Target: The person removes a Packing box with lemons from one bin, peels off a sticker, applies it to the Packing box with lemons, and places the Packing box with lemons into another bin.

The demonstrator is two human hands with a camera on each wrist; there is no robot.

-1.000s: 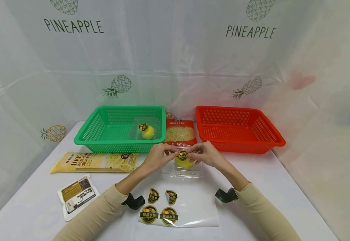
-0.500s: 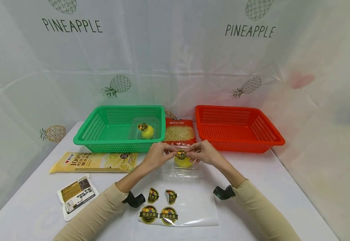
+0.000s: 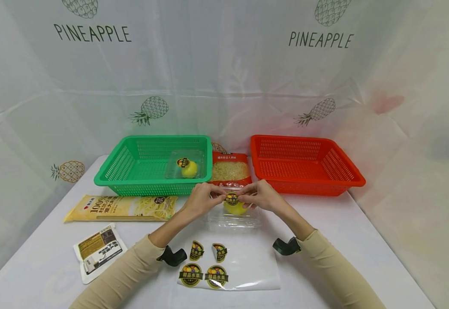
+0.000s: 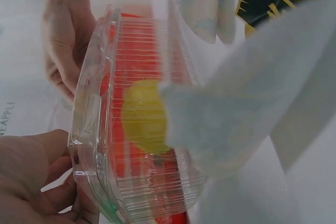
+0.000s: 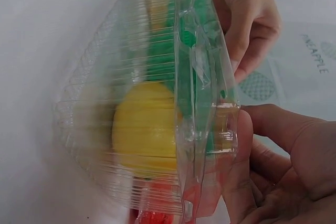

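Observation:
A clear plastic clamshell box (image 3: 233, 222) lies mid-table with a yellow fruit (image 3: 235, 209) inside, seen through its ribbed wall in both wrist views. Over its lid, a round black-and-gold sticker (image 3: 231, 198) is stretched between my hands. My left hand (image 3: 204, 200) pinches the sticker's left edge between thumb and forefinger. At its right edge, my right hand (image 3: 263, 196) does the same. Whether the sticker touches the lid I cannot tell. Nearer me lies a backing sheet (image 3: 253, 270) with several matching stickers (image 3: 216, 277), two of them curling up.
Behind stand a green basket (image 3: 155, 189), holding another stickered box (image 3: 174, 169), and a red basket (image 3: 305, 189). A red pasta bag (image 3: 230, 171) sits between them. To the left lie a yellow pasta pack (image 3: 120, 208) and a white pouch (image 3: 100, 253).

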